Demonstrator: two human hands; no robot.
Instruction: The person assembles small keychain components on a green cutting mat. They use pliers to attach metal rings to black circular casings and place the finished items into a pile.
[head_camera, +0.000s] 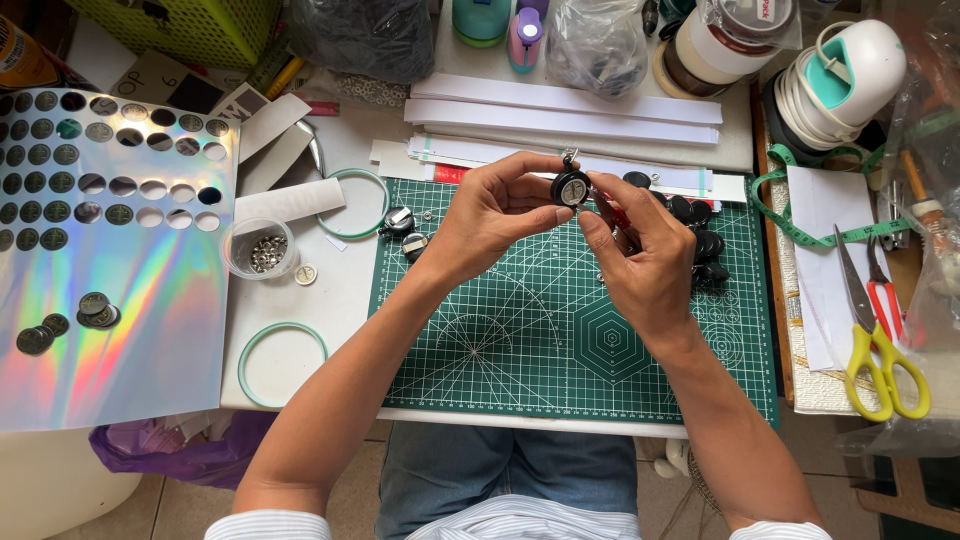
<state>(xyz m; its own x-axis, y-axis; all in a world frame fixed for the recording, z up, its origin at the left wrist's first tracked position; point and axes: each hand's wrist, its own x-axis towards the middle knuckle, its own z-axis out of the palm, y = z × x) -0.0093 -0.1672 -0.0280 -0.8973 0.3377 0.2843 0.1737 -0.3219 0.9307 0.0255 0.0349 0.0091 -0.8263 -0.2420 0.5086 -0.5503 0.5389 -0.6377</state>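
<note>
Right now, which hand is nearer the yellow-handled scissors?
Right. The right hand is over the green cutting mat, closer to the yellow-handled scissors; the left hand is farther away.

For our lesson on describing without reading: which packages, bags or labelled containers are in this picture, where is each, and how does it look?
Clear plastic bag: top centre, crumpled, dark bits inside.
Black plastic bag: top, left of centre, bulging.
Bagged jar: top right, round, cream and brown.
Small clear tub: left of the green cutting mat, holding metal pieces.
</note>
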